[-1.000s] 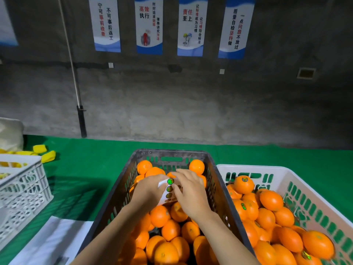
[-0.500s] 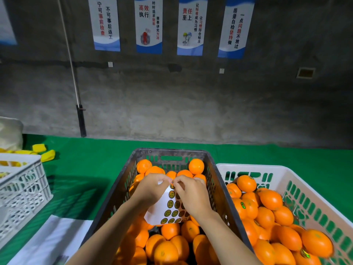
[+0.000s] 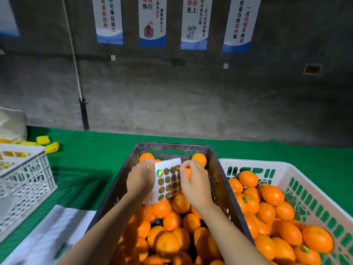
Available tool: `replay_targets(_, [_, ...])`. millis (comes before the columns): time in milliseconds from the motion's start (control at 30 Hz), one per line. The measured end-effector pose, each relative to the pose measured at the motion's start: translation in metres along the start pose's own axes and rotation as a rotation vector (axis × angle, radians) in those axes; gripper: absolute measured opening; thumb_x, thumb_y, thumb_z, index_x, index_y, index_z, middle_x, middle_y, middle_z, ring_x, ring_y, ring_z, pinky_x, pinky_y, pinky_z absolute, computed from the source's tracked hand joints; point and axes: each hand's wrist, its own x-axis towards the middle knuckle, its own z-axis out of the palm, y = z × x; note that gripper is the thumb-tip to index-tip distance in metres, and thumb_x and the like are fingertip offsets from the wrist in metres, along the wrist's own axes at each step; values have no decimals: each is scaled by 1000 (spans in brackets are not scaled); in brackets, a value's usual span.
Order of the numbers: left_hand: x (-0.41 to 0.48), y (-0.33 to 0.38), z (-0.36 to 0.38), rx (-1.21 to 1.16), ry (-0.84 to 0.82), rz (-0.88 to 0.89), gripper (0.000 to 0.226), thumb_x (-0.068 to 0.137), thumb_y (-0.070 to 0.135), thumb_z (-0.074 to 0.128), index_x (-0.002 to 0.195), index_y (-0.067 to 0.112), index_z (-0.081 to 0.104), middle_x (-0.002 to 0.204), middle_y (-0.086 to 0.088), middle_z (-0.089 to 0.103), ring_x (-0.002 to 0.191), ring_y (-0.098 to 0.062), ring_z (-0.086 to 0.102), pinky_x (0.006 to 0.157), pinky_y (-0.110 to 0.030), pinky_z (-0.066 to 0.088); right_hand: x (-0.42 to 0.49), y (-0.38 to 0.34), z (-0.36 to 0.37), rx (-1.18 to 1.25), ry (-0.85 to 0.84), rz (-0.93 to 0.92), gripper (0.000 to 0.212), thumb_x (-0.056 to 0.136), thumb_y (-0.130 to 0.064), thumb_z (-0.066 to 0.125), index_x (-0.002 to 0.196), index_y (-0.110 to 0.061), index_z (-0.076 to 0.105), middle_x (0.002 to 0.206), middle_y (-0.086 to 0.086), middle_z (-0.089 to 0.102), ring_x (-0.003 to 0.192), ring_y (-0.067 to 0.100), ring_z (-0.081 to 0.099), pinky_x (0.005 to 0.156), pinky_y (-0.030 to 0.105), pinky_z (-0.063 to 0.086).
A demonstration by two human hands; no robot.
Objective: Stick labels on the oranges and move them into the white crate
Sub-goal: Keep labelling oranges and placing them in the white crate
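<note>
A grey concrete wall (image 3: 172,92) hung with four posters (image 3: 193,23) backs a green mat (image 3: 107,153); on the mat a dark crate (image 3: 118,188) stands just beside the white crate (image 3: 254,163) on its right, both heaped with fruit; the oranges (image 3: 168,243) in the dark crate show no stickers, while several labelled oranges (image 3: 246,202) lie in the white one; a person's two bare hands meet above the dark crate; the left hand (image 3: 140,178) grips the left edge of a label sheet (image 3: 168,181), fingers curled round it; the right hand (image 3: 194,183) pinches a label (image 3: 177,167) between thumb and forefinger at the sheet's upper right, though blur hides whether it has lifted free.
</note>
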Motion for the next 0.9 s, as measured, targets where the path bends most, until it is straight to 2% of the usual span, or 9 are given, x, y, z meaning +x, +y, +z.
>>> replay_targets(67, [0, 4, -4, -39, 59, -77, 39, 103, 27, 30, 83, 8, 59, 72, -8, 65, 61, -23, 62, 58, -36, 51, -1, -2, 1, 165, -153, 115, 17, 103, -22, 50, 90, -20, 61, 92, -7, 60, 89, 7, 55, 79, 30, 46])
replay_targets(200, [-2, 11, -8, -62, 104, -119, 35, 103, 24, 28, 84, 10, 54, 67, -6, 63, 62, -27, 65, 60, -35, 54, -3, 3, 9, 121, -317, 139, 19, 101, -19, 50, 83, -17, 56, 92, 0, 58, 88, 18, 54, 77, 35, 45])
replay_targets(300, [-2, 9, -6, -51, 94, -127, 37, 102, 25, 28, 77, 10, 52, 63, -6, 62, 55, -22, 62, 51, -27, 46, -7, 13, 18, 1, -787, 279, 13, 91, -8, 52, 79, -9, 58, 85, 10, 56, 80, 27, 50, 72, 35, 40])
replay_targets(367, [-4, 8, -2, -12, 63, -100, 37, 102, 24, 30, 77, 8, 52, 63, -7, 61, 56, -22, 61, 51, -26, 42, -16, 22, 24, -255, -1138, 322, 21, 91, -16, 52, 101, -2, 65, 102, 19, 65, 92, 36, 58, 80, 41, 50])
replay_targets(433, [-6, 7, 1, 15, 29, -70, 36, 102, 25, 31, 81, 7, 55, 65, -6, 60, 60, -25, 60, 56, -30, 45, -24, 26, 24, -436, -1297, 343, 39, 93, -29, 53, 127, -12, 62, 133, 12, 60, 120, 33, 56, 103, 46, 47])
replay_targets(500, [-7, 7, 4, 36, 3, -51, 34, 103, 28, 32, 90, 10, 58, 68, -2, 59, 62, -22, 57, 57, -30, 40, -27, 28, 24, -434, -1295, 386, 46, 92, -35, 55, 135, -18, 57, 142, 6, 55, 128, 31, 51, 108, 45, 43])
replay_targets(633, [-10, 6, 6, 31, -25, 27, 31, 104, 28, 34, 95, 15, 60, 70, -2, 61, 59, -15, 58, 50, -26, 40, -31, 27, 22, -382, -1299, 420, 35, 96, -23, 50, 129, -14, 62, 122, 8, 63, 107, 25, 59, 93, 37, 50])
replay_targets(733, [-14, 7, 6, 39, -36, 84, 29, 105, 29, 34, 96, 17, 58, 71, -3, 62, 63, -16, 61, 50, -26, 42, -37, 25, 23, -362, -1303, 423, 28, 99, -14, 45, 119, -12, 65, 124, 8, 63, 104, 20, 53, 99, 37, 45])
replay_targets(900, [-13, 9, 4, 35, -58, 98, 29, 105, 27, 33, 96, 15, 58, 73, -8, 62, 67, -23, 62, 56, -35, 50, -41, 27, 29, -294, -1242, 429, 23, 100, -17, 52, 84, -31, 57, 82, -12, 53, 74, 6, 47, 62, 18, 38])
